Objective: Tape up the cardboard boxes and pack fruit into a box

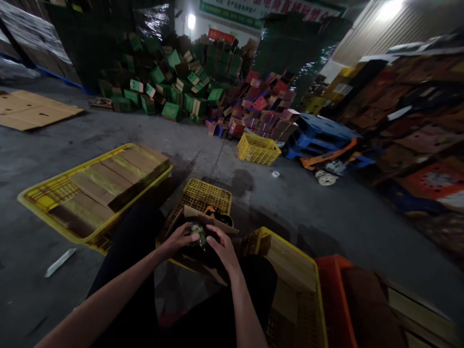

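Both the left hand (pixel 179 238) and right hand (pixel 222 246) curl their fingers around a dark green round object (pixel 197 234) (fruit, probably) over the yellow crate (pixel 206 193) at twelve o'clock, where a loose grip might drop it.

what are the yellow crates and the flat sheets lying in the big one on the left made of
Yellow crate on the left: looks like moulded plastic, going by the uniform colour and lattice holes. The sheets in it: likely brown corrugated cardboard, matte and flat, though blur leaves it open. The left hand and right hand hold a small dark green object, material unclear.
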`<state>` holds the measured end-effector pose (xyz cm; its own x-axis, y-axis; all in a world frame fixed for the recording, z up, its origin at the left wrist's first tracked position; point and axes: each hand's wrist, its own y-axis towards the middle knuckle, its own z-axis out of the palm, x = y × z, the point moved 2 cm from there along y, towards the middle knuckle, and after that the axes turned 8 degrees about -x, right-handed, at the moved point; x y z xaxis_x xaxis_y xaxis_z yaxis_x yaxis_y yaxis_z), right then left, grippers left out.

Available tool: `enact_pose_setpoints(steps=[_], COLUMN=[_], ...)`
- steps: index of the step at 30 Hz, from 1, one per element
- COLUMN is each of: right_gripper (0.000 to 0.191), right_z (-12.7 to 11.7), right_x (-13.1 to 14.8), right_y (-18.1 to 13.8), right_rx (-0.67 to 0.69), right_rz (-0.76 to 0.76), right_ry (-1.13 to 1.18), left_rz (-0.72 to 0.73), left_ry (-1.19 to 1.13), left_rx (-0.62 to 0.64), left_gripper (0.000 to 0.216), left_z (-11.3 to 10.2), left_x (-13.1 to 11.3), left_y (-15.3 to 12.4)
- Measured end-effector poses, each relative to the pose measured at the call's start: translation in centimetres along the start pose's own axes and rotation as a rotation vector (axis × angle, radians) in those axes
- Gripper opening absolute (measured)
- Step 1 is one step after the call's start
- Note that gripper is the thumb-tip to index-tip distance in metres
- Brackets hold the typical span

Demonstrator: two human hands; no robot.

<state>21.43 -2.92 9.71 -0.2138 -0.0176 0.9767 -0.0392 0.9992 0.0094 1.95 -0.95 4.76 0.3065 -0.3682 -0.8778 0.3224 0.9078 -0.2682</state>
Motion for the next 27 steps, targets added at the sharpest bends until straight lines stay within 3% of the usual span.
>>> enact_pose_setpoints(steps=[2,10,18,27], right_gripper=[0.047,0.042,0.043,0.042], right_z=[0.3,0.2,0.5,0.0], right_x=[0.0,-1.4,-2.3,-2.0], right_y=[-0.2,-0.1,-0.1,0.5], right_rx=[0.047,-0.027,0.056,-0.060], right_rz=[0.017,0.091,0.116,0.042], right_ry=[0.020,0.151,0.151,0.102], left_rz=[-0.022,-0.024,0.009,0.035], left_ry=[0.025,0.005,-0.040,0.097], left_rx=[-0.014,-0.028,0.187,0.137], left_gripper=[0.059,0.055,0.063,0.061], left_z=[0.0,0.0,0.8,0.7], left_x=[0.1,-0.3,-1.5,-1.2], left_y=[0.1,0.1,-0.7,-0.8])
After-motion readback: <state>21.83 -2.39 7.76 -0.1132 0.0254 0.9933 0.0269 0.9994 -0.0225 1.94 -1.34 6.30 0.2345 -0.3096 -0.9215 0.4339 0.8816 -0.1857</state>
